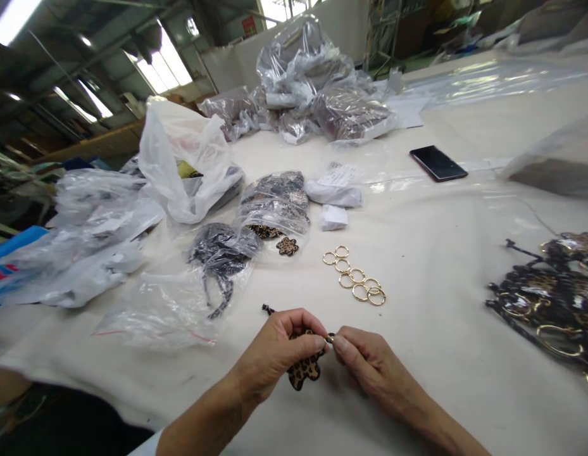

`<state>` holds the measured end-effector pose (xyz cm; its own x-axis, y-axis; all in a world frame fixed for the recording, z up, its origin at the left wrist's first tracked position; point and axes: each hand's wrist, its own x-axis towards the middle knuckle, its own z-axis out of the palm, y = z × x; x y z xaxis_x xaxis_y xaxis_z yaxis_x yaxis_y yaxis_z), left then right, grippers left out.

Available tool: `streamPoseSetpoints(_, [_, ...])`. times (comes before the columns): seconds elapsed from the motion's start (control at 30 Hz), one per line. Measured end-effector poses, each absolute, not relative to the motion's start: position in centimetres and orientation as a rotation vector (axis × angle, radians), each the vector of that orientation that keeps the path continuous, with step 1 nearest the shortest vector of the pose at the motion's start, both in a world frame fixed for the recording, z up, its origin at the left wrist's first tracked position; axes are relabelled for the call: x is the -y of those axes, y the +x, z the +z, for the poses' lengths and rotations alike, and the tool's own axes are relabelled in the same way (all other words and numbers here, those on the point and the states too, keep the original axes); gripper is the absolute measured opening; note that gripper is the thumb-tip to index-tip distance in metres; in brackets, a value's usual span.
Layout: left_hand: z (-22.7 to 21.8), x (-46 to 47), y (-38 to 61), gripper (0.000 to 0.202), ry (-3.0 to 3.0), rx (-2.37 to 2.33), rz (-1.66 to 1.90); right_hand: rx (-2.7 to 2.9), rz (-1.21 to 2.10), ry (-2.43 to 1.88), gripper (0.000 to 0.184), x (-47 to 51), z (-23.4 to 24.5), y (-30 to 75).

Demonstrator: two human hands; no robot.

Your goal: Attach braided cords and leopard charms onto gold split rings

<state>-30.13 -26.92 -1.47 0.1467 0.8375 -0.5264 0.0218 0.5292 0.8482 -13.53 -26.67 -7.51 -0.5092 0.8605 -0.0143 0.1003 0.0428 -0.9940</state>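
Observation:
Pinched in my left hand (294,342) is a leopard-print charm (304,370) with rounded lobes, partly hidden by the fingers. The knotted tip of a black cord (268,310) pokes out behind that hand. My right hand (364,351) is closed, thumb against fingers, on a short dark bit of cord at the charm's edge, almost touching my left fingertips. Several gold rings (360,291) lie on the table just beyond my hands. One more leopard-print charm (287,246) rests at the mouth of a clear bag of charms (275,199).
A clear bag of black cords (222,250) lies left of the rings. At right is a pile of charms with cords and rings (554,291). Farther back are a phone (438,163), a white plastic bag (180,158) and stacked wrapped goods (307,82). Small white packets (334,217) sit mid-table.

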Motion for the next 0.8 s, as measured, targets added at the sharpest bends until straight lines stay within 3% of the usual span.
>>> streamPoseSetpoints(0.53, [-1.0,26.1,-29.8,0.011,1.071,-1.464,0.517,1.921,1.135,-0.966,0.028,27.3,-8.2,-14.1])
streamPoseSetpoints(0.8, [-1.8,26.4,-29.7,0.017,1.092,-1.5,0.525,2.144,0.561,-0.979,0.025,28.0,-9.0,-14.4])
